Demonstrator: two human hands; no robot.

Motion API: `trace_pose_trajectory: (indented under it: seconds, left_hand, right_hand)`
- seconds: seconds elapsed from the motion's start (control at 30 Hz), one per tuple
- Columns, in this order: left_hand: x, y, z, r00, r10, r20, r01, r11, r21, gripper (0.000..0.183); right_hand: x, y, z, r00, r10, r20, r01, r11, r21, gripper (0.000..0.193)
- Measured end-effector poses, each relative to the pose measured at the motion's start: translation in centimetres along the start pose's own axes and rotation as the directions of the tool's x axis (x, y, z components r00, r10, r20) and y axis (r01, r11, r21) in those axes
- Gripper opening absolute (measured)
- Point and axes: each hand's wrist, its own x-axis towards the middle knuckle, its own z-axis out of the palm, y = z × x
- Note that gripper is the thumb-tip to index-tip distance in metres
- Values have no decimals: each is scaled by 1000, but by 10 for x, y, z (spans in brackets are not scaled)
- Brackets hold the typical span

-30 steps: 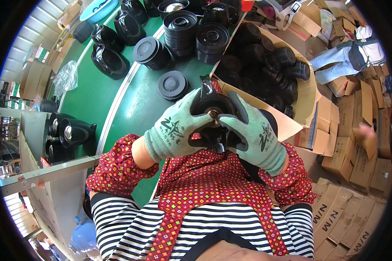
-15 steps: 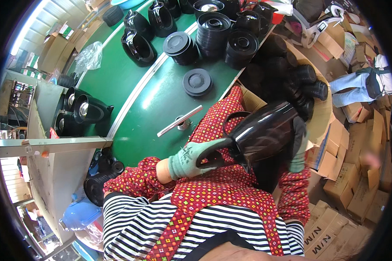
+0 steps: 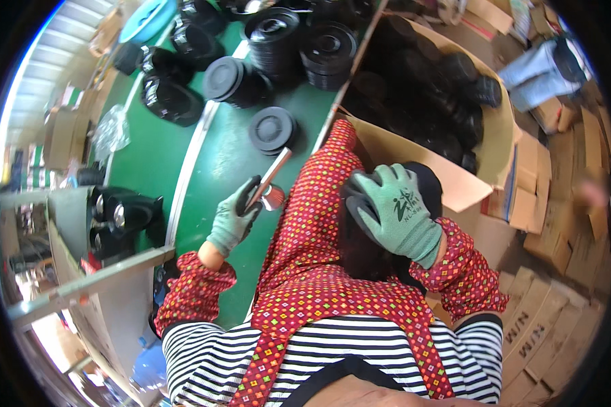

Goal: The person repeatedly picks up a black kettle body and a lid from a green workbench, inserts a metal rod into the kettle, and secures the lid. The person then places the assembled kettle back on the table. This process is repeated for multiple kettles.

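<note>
My left hand (image 3: 236, 216), in a pale green glove with dark fingertips, is closed on a T-shaped metal tool. The tool's straight bar (image 3: 270, 178) slants up and away, with a round shiny end (image 3: 273, 197) beside it. On my lap lies a black glossy jug (image 3: 360, 256), its spout and handle hidden or blurred. My right hand (image 3: 399, 210), gloved alike, grips the jug from above with its fingers curved over it. Beyond the tool, a black round lid (image 3: 273, 130) rests on the green table (image 3: 217, 173).
Stacked black lids (image 3: 273, 37) and several black jugs (image 3: 170, 98) stand farther back. To the right, a large carton (image 3: 421, 152) holds black parts. More jugs (image 3: 129, 210) sit at left, by a metal rail (image 3: 88, 279). A person in jeans (image 3: 533, 74) is at far right.
My left hand has left the jug's handle and taken hold of the metal tool, which is now turned steeper. The jug has come down onto my lap, my right hand now over it. The view has shifted.
</note>
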Motion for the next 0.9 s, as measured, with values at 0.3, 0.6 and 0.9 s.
trace_pose_trajectory:
  seconds: [0.3, 0.6, 0.9]
  left_hand:
    - [25, 226, 6, 977, 35, 211, -34, 999, -10, 66]
    - [69, 292, 25, 926, 236, 296, -268, 961, 74, 55]
    - [88, 273, 73, 544, 694, 471, -635, 708, -309, 43]
  right_hand:
    - [26, 41, -74, 905, -296, -306, 386, 873, 299, 50]
    - [72, 109, -8, 942, -271, -200, 337, 765, 550, 28]
    - [31, 108, 47, 880, -204, -429, 423, 747, 513, 38]
